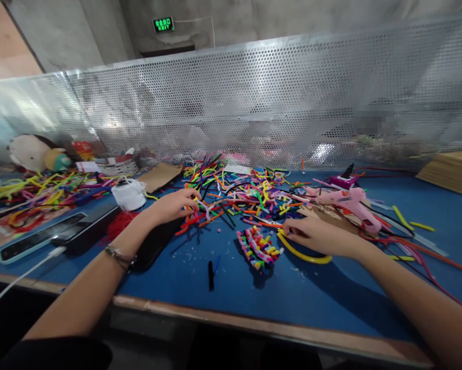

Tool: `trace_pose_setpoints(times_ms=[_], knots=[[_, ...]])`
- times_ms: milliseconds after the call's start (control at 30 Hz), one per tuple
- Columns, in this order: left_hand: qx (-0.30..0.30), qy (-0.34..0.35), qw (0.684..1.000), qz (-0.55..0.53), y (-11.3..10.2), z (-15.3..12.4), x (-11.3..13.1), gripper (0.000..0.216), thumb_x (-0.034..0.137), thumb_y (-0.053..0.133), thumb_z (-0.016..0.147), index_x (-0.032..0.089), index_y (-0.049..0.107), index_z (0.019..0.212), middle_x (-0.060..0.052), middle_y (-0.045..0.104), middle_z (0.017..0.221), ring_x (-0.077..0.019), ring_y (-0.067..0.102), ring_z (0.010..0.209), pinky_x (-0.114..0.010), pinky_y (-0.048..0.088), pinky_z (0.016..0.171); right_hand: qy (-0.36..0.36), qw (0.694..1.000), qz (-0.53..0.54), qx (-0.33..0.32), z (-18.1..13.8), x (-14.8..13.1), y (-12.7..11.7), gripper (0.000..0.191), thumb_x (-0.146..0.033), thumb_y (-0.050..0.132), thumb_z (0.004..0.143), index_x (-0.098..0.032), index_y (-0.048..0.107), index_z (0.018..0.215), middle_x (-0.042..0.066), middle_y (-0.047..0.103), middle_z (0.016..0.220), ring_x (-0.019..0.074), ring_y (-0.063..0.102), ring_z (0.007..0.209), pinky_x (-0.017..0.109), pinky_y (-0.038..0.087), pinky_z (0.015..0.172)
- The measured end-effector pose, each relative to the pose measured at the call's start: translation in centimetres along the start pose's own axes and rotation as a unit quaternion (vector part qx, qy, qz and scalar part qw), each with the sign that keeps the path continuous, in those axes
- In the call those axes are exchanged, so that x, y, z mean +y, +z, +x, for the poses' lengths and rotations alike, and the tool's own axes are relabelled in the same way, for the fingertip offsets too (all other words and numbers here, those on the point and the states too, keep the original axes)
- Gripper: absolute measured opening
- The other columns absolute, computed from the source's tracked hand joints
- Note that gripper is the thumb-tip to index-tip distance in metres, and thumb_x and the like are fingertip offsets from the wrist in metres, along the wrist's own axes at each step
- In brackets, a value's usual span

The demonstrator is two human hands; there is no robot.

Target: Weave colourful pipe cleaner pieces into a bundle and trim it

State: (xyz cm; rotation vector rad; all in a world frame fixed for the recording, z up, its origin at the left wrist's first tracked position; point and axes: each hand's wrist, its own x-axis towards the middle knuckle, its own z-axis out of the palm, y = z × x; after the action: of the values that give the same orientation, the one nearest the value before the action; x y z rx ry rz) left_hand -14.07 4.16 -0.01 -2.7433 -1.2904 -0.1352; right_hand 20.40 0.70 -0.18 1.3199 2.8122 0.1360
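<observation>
My left hand [174,204] reaches into a heap of cut coloured pipe cleaners [238,190] on the blue table [323,293], its fingers curled and pinching a pale piece at the heap's left edge. My right hand [315,235] lies palm down further right, fingers closed on one end of a curved yellow pipe cleaner [303,254]. Between the hands sits a small multicoloured woven pipe-cleaner piece [258,247].
A pink glue gun [350,201] lies behind my right hand. A phone [38,237] on a white cable, a black case [90,231], a white tape roll [128,194] and more pipe cleaners [34,190] lie left. A perforated metal screen [254,103] backs the table. Wooden boards [452,170] sit far right.
</observation>
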Motion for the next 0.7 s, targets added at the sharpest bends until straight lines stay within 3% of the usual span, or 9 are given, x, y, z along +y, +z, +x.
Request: trace_pose_setpoints(times_ms=[100,200,333,467,533,600,700], knots=[[0.084,0.012,0.992,-0.096,-0.8,0.2,0.2,0.023,0.030,0.044,0.081,0.020,0.064,0.081,-0.005,0.060,0.097,-0.0158,0.052,0.092,-0.027,0.037,0.086,0.002,1.000,-0.001,-0.008,0.0,-0.1,-0.1,0.022,-0.021,0.035,0.084,-0.017,0.056,0.078,0.002,0.054,0.062,0.0109,0.044,0.051,0.021,0.026,0.047],[0.151,-0.028,0.976,-0.152,-1.6,0.5,0.9,0.026,0.035,0.046,0.078,0.017,0.064,0.082,-0.005,0.063,0.091,-0.0163,0.054,0.087,-0.025,0.038,0.081,0.002,1.000,0.012,-0.014,0.0,-0.1,-0.2,0.022,-0.020,0.035,0.084,-0.017,0.055,0.077,0.002,0.054,0.061,0.0104,0.043,0.051,0.021,0.026,0.048],[0.206,-0.116,0.959,-0.153,-2.3,1.2,1.9,0.027,0.033,0.043,0.079,0.015,0.063,0.084,-0.004,0.064,0.086,-0.0159,0.055,0.080,-0.022,0.039,0.075,-0.002,1.000,0.026,-0.017,0.0,0.0,0.0,0.021,-0.020,0.034,0.084,-0.016,0.055,0.078,0.001,0.054,0.060,0.0096,0.042,0.049,0.021,0.026,0.047],[0.253,-0.123,0.949,-0.140,-2.6,2.0,2.2,0.029,0.026,0.035,0.083,0.013,0.061,0.085,-0.004,0.063,0.082,-0.0137,0.053,0.075,-0.021,0.038,0.071,-0.009,0.999,0.032,-0.018,0.0,-0.1,0.0,0.021,-0.020,0.034,0.084,-0.016,0.055,0.079,0.002,0.055,0.062,0.0097,0.043,0.050,0.020,0.027,0.047],[0.231,-0.092,0.963,-0.102,-2.5,2.3,2.3,0.026,0.024,0.039,0.081,0.014,0.062,0.086,-0.003,0.063,0.080,-0.0129,0.053,0.075,-0.023,0.035,0.078,-0.010,0.999,0.033,-0.018,0.0,-0.2,-0.2,0.022,-0.020,0.034,0.084,-0.016,0.055,0.079,0.001,0.054,0.060,0.0099,0.042,0.049,0.020,0.026,0.046],[0.171,-0.046,0.983,-0.051,-2.3,2.6,2.4,0.023,0.024,0.042,0.081,0.017,0.063,0.087,0.000,0.063,0.074,-0.0112,0.053,0.071,-0.026,0.031,0.083,-0.009,0.999,0.033,-0.016,0.1,-0.3,-0.3,0.023,-0.019,0.034,0.083,-0.016,0.055,0.077,0.001,0.054,0.058,0.0101,0.042,0.048,0.021,0.026,0.046],[0.069,0.008,0.997,0.019,-1.7,2.8,3.0,0.026,0.025,0.040,0.084,0.023,0.063,0.093,0.002,0.063,0.065,-0.0096,0.053,0.061,-0.023,0.032,0.074,-0.013,0.999,0.039,-0.016,0.0,0.0,-0.4,0.024,-0.021,0.034,0.083,-0.016,0.056,0.074,0.002,0.055,0.060,0.0103,0.043,0.049,0.020,0.027,0.046]])
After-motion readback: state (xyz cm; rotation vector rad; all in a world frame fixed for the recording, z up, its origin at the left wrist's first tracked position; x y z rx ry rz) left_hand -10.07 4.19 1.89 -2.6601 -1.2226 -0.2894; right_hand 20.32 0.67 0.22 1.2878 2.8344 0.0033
